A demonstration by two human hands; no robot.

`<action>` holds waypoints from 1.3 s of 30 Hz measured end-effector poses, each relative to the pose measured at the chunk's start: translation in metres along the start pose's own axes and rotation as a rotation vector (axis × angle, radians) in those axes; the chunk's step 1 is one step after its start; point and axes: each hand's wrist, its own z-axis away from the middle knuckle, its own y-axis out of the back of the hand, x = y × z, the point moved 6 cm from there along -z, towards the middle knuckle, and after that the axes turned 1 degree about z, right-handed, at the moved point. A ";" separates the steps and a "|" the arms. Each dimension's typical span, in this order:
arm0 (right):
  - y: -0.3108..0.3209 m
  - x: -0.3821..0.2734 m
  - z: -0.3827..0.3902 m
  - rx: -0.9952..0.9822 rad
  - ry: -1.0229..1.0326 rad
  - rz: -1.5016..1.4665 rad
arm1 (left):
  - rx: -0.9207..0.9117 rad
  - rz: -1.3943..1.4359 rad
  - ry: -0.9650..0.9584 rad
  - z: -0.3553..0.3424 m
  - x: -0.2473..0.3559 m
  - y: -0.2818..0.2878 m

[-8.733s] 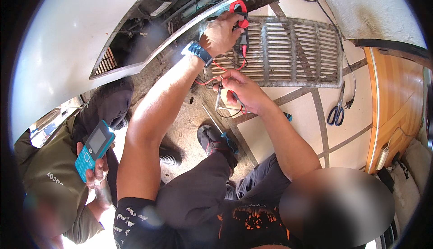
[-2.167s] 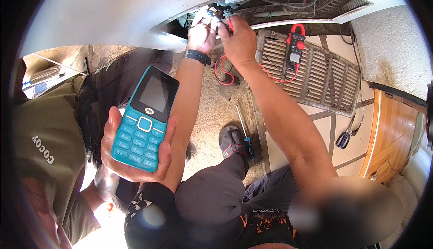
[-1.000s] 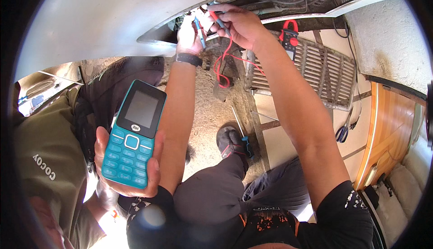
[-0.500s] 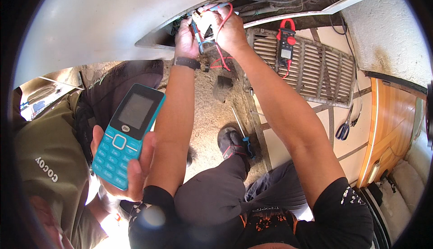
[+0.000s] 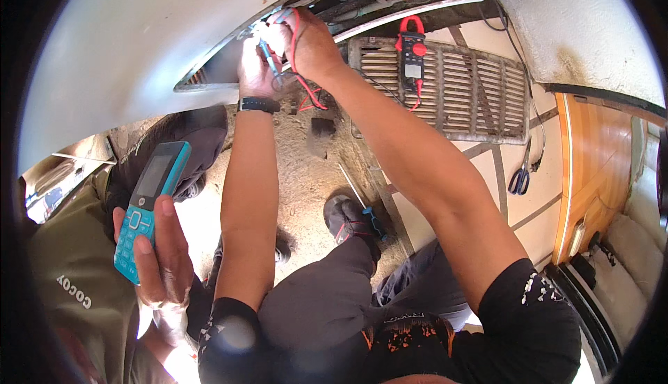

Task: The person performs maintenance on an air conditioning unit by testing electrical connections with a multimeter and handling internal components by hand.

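Observation:
My left hand (image 5: 256, 67), wearing a dark wristband, is closed at the panel opening (image 5: 202, 74), around a light-blue slim probe or tool (image 5: 268, 55) and whitish parts I cannot make out. My right hand (image 5: 309, 46) grips a test probe (image 5: 284, 17) right beside it, its red lead (image 5: 298, 64) looping down over my fingers. A red-and-black clamp meter (image 5: 413, 60) lies on a slatted grille (image 5: 480, 92) to the right, with leads plugged in. The tips at both hands are partly hidden.
A co-worker's hand (image 5: 163, 259) holds a teal keypad phone (image 5: 149, 189) at left. A screwdriver (image 5: 372, 220) lies by my shoe (image 5: 341, 213). Scissors (image 5: 518, 175) and a black cable (image 5: 532, 140) rest on tiles, beside a wooden panel (image 5: 598, 175). Pipes fill the opening above.
My right hand has turned the probe sideways and up, its red lead now draped over the hand. The co-worker's phone has moved left and tilted away. The whole view has shifted slightly.

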 end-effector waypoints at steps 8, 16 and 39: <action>-0.004 0.005 -0.002 -0.003 -0.013 -0.055 | -0.221 0.058 -0.028 0.002 0.009 -0.009; 0.000 0.011 -0.001 -0.045 -0.101 -0.072 | 0.018 0.081 -0.036 0.016 0.004 -0.018; -0.002 0.009 0.011 0.019 -0.118 -0.083 | -0.069 -0.053 -0.042 0.030 0.008 -0.046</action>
